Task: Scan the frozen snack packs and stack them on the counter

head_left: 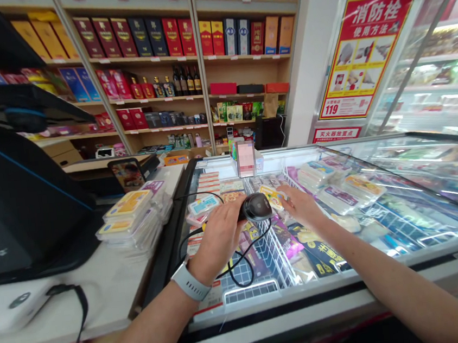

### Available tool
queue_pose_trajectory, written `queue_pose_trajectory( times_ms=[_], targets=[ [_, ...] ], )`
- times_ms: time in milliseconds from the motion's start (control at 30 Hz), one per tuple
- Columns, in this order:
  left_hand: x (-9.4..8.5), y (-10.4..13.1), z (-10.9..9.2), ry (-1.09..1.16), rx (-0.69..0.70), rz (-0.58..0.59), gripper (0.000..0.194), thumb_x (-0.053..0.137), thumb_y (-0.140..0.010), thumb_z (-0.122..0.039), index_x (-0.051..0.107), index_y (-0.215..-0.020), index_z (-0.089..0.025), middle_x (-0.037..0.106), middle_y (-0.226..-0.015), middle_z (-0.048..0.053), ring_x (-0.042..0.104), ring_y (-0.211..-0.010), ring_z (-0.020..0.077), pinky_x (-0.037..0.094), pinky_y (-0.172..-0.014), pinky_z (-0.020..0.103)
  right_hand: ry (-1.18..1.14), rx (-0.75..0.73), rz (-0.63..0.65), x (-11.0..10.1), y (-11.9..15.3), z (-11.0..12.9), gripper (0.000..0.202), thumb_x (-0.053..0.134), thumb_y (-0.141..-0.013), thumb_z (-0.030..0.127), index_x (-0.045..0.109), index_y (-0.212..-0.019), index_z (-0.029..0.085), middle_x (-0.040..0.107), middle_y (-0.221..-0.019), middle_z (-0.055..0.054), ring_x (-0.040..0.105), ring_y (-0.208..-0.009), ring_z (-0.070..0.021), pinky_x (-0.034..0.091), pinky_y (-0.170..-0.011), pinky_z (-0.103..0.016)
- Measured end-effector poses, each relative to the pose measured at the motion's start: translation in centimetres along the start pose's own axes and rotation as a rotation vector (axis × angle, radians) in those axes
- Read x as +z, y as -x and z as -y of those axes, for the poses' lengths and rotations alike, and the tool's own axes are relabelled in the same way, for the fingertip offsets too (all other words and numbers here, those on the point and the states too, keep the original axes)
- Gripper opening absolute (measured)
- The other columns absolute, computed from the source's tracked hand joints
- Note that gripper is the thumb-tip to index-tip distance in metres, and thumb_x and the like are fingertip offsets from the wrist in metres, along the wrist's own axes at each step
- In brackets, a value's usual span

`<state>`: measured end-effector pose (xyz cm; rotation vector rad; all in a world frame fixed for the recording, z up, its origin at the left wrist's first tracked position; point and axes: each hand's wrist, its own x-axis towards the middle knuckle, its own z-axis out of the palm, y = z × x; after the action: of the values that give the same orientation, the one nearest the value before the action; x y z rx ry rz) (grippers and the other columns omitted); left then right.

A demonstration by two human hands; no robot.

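My left hand (224, 232), with a pale watch strap on its wrist, is wrapped round a black handheld scanner (256, 208) above the glass-topped freezer (308, 300). The scanner's black cable loops down below it. Just right of the scanner, my right hand (298, 203) grips the edge of a yellow and white package (271, 195). A blue-labelled clear box (204, 204) lies left of my left hand. Stacked clear boxes with yellow and purple labels (129, 205) stand on the white counter (103, 294).
A black checkout terminal (15, 205) fills the left side. A phone (126, 174) leans behind the stacked boxes. More packages (338, 195) and white wire baskets (276, 254) show at the freezer. Shelves of boxes and bottles (146, 60) line the back wall.
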<state>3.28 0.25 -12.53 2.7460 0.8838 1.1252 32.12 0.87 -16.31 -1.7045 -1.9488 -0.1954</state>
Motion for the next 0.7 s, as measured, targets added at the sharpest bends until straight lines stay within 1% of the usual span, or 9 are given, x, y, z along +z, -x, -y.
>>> queue_pose_trajectory(
  times_ms=[167,333,433,533,600,700],
  targets=[
    [0.2,0.3,0.3,-0.023,0.026,-0.005,0.058,0.059,-0.089,-0.008,0.041,-0.143,-0.019,0.064,-0.133,0.014,0.063,-0.122,0.0263,0.053,-0.103,0.047,-0.003,0.024,-0.021,0.7,0.0,-0.5,0.036,0.048,-0.095,0.028,0.056,-0.13,0.019,0.07,-0.119,-0.011,0.069,-0.091,-0.0234,0.052,-0.087,-0.035],
    [0.3,0.5,0.5,-0.04,0.075,-0.041,0.057,0.058,-0.09,-0.009,0.043,-0.142,-0.022,0.065,-0.132,0.012,0.065,-0.119,0.0254,0.054,-0.102,0.045,-0.007,0.094,-0.041,1.4,-0.1,-1.3,0.041,0.052,-0.093,0.028,0.055,-0.132,0.016,0.067,-0.123,-0.013,0.068,-0.087,-0.0235,0.052,-0.085,-0.037],
    [0.0,0.5,0.2,-0.034,0.093,-0.065,0.055,0.056,-0.091,-0.01,0.043,-0.143,-0.023,0.065,-0.134,0.011,0.064,-0.12,0.025,0.054,-0.103,0.045,-0.006,0.146,-0.033,1.6,-0.2,-1.6,0.041,0.054,-0.091,0.026,0.057,-0.131,0.015,0.069,-0.121,-0.014,0.068,-0.087,-0.0237,0.052,-0.087,-0.038],
    [-0.2,0.4,0.0,-0.04,0.102,-0.085,0.054,0.055,-0.092,-0.011,0.043,-0.143,-0.024,0.065,-0.134,0.011,0.064,-0.12,0.0248,0.054,-0.104,0.044,0.002,0.185,-0.005,1.7,-0.3,-1.8,0.041,0.056,-0.092,0.028,0.059,-0.13,0.013,0.069,-0.12,-0.015,0.068,-0.095,-0.0253,0.051,-0.09,-0.038],
    [-0.2,0.4,0.0,-0.058,0.102,-0.093,0.054,0.054,-0.092,-0.011,0.044,-0.143,-0.024,0.066,-0.132,0.011,0.065,-0.118,0.025,0.055,-0.103,0.045,0.022,0.189,0.007,1.7,-0.3,-1.9,0.044,0.059,-0.091,0.032,0.06,-0.13,0.012,0.069,-0.121,-0.016,0.067,-0.102,-0.0274,0.051,-0.094,-0.039],
    [-0.3,0.5,0.0,-0.075,0.105,-0.101,0.053,0.056,-0.091,-0.011,0.045,-0.142,-0.023,0.066,-0.13,0.011,0.066,-0.116,0.0255,0.055,-0.101,0.045,0.06,0.181,0.024,1.7,-0.4,-1.9,0.052,0.069,-0.086,0.04,0.06,-0.13,0.014,0.069,-0.12,-0.016,0.065,-0.11,-0.0305,0.049,-0.098,-0.041]
  ],
)
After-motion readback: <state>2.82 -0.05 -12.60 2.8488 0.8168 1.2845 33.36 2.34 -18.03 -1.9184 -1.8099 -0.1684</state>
